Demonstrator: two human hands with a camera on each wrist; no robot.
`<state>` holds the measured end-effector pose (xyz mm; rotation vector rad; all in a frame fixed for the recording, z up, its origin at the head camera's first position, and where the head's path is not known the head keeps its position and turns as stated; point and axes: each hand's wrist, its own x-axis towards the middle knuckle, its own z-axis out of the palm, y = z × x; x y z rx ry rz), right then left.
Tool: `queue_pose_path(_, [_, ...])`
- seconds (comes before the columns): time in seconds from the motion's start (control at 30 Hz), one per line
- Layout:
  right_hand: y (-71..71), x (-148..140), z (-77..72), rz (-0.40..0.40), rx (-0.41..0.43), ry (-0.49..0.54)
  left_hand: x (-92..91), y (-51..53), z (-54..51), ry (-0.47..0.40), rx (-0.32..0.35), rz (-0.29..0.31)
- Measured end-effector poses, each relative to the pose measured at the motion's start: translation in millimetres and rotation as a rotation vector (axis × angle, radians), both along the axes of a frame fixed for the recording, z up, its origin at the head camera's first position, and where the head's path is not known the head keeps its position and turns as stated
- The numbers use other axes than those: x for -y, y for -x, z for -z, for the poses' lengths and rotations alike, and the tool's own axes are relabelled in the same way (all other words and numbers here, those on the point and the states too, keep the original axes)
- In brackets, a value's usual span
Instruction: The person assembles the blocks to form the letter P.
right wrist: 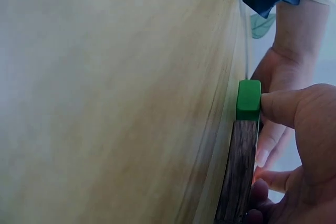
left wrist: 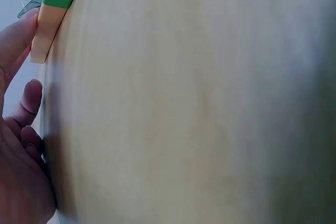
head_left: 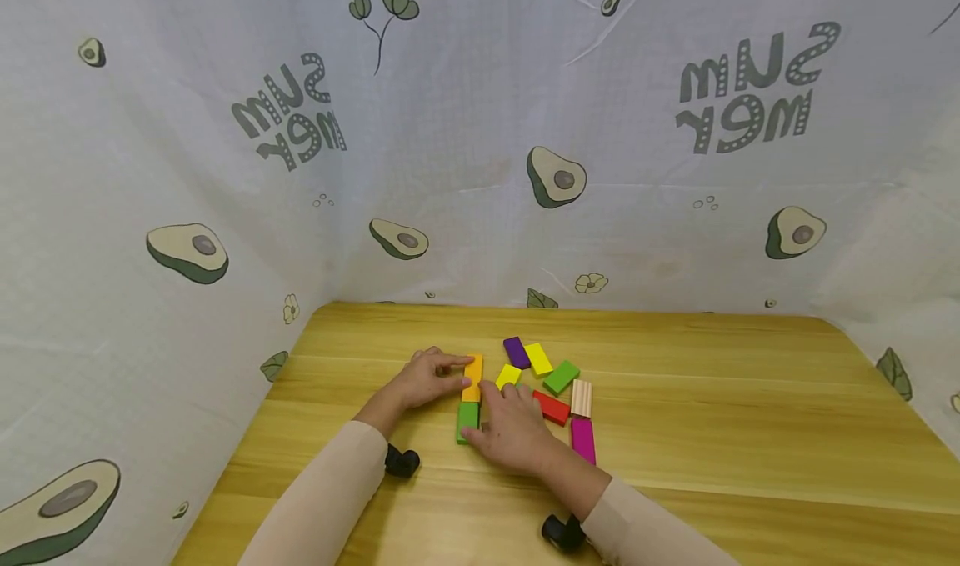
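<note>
My left hand (head_left: 431, 380) touches the orange block (head_left: 473, 379), its index finger by the far end and its thumb at the left side. Nearer to me and in line with it lies a green block (head_left: 467, 423). My right hand (head_left: 517, 434) has its thumb at this green block's near end and its index finger beside the orange block's right side. In the left wrist view, a fingertip of my left hand (left wrist: 20, 114) meets the orange block (left wrist: 48, 30). A dark wooden block (right wrist: 240, 169) adjoins the green block (right wrist: 248, 100) in the right wrist view.
Right of the hands lie a purple block (head_left: 516, 353), yellow blocks (head_left: 538, 359), a green block (head_left: 562, 378), a red block (head_left: 552, 408), a striped wooden block (head_left: 581, 398) and a magenta block (head_left: 582, 441). A patterned sheet (head_left: 465, 132) hangs behind the table (head_left: 697, 416).
</note>
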<state>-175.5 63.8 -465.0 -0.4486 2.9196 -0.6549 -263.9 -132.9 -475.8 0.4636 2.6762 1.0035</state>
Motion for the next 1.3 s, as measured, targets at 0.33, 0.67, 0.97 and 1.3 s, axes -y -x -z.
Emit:
queue_pose_path(0.33, [-2.0, -0.2, -1.3, 0.006, -0.002, -0.013, 1.2, -2.2, -0.3, 0.004, 0.026, 0.019])
queue_pose_path(0.67, [-3.6, 0.5, -1.4, 0.024, 0.016, 0.004, 0.8, -2.8, -0.1, 0.018, 0.023, 0.034])
queue_pose_path(0.97, [-8.5, -7.8, -3.5, 0.068, -0.111, -0.143, -0.5, -4.6, -0.2, 0.041, 0.010, 0.033])
queue_pose_path(1.3, [-15.7, -24.6, -13.0, 0.130, -0.050, -0.327, 1.3, -4.9, 1.2, 0.046, -0.003, 0.035])
